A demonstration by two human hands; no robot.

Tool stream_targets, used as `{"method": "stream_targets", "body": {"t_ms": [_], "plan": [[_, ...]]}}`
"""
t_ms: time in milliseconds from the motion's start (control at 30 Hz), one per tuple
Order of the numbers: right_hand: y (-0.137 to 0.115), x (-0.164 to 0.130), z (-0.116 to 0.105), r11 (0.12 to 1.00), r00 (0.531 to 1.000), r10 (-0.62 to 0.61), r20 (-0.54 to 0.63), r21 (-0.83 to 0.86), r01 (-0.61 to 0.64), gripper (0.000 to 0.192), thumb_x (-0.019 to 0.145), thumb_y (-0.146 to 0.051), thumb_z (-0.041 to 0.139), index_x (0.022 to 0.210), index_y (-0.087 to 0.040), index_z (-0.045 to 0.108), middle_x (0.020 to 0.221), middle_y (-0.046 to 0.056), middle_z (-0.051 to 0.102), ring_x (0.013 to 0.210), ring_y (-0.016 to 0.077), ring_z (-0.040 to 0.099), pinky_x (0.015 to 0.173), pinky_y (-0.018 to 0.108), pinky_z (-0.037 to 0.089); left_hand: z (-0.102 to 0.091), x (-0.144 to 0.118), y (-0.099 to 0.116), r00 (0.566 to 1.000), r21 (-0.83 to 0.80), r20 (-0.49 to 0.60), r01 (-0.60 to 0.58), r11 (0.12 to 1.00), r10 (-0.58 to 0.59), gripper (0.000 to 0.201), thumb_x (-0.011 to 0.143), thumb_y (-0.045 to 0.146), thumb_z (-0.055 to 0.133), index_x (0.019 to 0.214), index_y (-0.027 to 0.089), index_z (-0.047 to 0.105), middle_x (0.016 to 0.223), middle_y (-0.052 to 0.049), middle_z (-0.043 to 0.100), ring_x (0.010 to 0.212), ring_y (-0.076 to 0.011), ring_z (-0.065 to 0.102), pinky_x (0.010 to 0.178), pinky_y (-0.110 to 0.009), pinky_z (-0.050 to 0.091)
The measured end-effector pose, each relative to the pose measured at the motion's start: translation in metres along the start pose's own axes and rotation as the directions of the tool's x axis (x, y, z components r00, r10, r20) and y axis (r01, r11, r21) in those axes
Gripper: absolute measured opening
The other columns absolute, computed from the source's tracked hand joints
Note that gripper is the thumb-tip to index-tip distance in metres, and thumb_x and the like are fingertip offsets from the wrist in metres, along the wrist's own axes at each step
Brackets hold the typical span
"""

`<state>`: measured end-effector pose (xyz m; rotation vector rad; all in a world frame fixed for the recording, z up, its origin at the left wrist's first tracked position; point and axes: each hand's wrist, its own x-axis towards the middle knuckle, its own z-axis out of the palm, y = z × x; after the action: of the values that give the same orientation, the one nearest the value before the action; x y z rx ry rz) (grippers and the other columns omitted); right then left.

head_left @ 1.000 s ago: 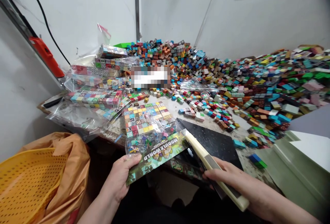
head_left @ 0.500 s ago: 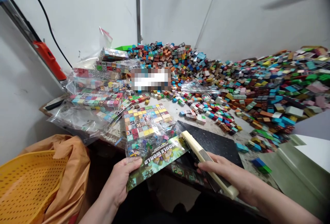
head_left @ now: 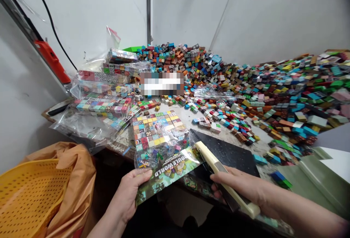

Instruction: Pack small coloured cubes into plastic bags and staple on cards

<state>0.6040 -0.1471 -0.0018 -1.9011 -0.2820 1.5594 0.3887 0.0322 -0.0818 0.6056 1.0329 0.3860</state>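
Observation:
A green printed header card [head_left: 166, 177] lettered "MODULE WORLD" is pinched by my left hand [head_left: 131, 187] at its lower left corner, thumb on top. The card lies over the edge of a clear bag [head_left: 153, 157] with small colourful pieces, beside a flat block of patterned cubes [head_left: 158, 128]. My right hand [head_left: 235, 181] is wrapped round a long cream and dark stapler [head_left: 212, 159]. The stapler's front end is at the card's right end; whether it bites the card I cannot tell. Underneath lies a black board [head_left: 232, 148].
Bagged blocks [head_left: 101, 106] are stacked at the left. A large heap of coloured cubes [head_left: 186, 61] runs along the back and right. A yellow basket [head_left: 30, 190] with orange cloth [head_left: 79, 172] stands low left. An orange tool [head_left: 51, 61] hangs on the wall. Green sheeting [head_left: 319, 183] lies right.
The view has shifted slightly. The stapler's lower arm now shows more apart from the upper one at its rear end. Both hands keep their holds.

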Motion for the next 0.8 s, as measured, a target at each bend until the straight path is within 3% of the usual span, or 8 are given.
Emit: {"method": "stream_targets", "body": {"t_ms": [133, 267, 533, 700, 800], "plan": [[-0.002, 0.006, 0.002, 0.998, 0.999, -0.01, -0.041, -0.056, 0.008, 0.036, 0.069, -0.054, 0.056, 0.083, -0.021, 0.051, 0.068, 0.001, 0.06, 0.061, 0.0139, 0.056, 0.053, 0.022, 0.042, 0.0, 0.0, 0.0, 1.0, -0.013, -0.009, 0.011, 1.0, -0.011, 0.017, 0.06, 0.009, 0.07, 0.074, 0.009, 0.061, 0.066, -0.008, 0.066, 0.055, -0.0164, 0.062, 0.054, -0.026, 0.052], [-0.003, 0.012, 0.005, 0.992, 0.996, 0.02, -0.083, -0.125, -0.03, 0.041, 0.067, -0.058, 0.056, 0.072, -0.017, 0.052, 0.061, 0.002, 0.058, 0.052, 0.0124, 0.052, 0.051, 0.024, 0.041, -0.002, 0.001, -0.002, 1.0, -0.036, 0.003, 0.014, 0.999, -0.014, 0.018, 0.06, 0.011, 0.071, 0.075, 0.009, 0.062, 0.066, -0.008, 0.067, 0.057, -0.0169, 0.063, 0.055, -0.026, 0.053], [-0.012, 0.019, 0.009, 0.959, 0.997, -0.006, -0.083, -0.282, -0.018, 0.032, 0.074, -0.043, 0.049, 0.057, -0.016, 0.052, 0.049, 0.003, 0.055, 0.044, 0.0122, 0.048, 0.048, 0.025, 0.039, -0.001, 0.003, -0.001, 1.0, -0.04, -0.015, 0.014, 0.999, -0.014, 0.016, 0.061, 0.01, 0.07, 0.075, 0.009, 0.062, 0.067, -0.008, 0.067, 0.058, -0.0161, 0.063, 0.055, -0.025, 0.053], [-0.015, 0.017, 0.012, 0.961, 0.995, -0.005, -0.1, -0.276, -0.023, 0.024, 0.073, -0.032, 0.046, 0.056, -0.016, 0.051, 0.05, 0.003, 0.055, 0.044, 0.013, 0.049, 0.046, 0.025, 0.039, 0.001, 0.003, -0.001, 1.0, -0.025, -0.028, 0.007, 1.0, -0.008, 0.017, 0.062, 0.011, 0.07, 0.076, 0.009, 0.061, 0.068, -0.007, 0.067, 0.058, -0.0162, 0.063, 0.056, -0.026, 0.053], [-0.011, 0.012, 0.012, 0.981, 0.996, -0.003, -0.084, -0.196, -0.014, 0.025, 0.074, -0.037, 0.048, 0.062, -0.016, 0.052, 0.054, 0.003, 0.057, 0.048, 0.0133, 0.052, 0.047, 0.025, 0.04, 0.002, 0.003, -0.001, 0.999, -0.011, -0.031, -0.01, 1.0, 0.009, 0.016, 0.063, 0.011, 0.069, 0.075, 0.01, 0.06, 0.067, -0.006, 0.066, 0.058, -0.0147, 0.062, 0.055, -0.024, 0.052]]}}
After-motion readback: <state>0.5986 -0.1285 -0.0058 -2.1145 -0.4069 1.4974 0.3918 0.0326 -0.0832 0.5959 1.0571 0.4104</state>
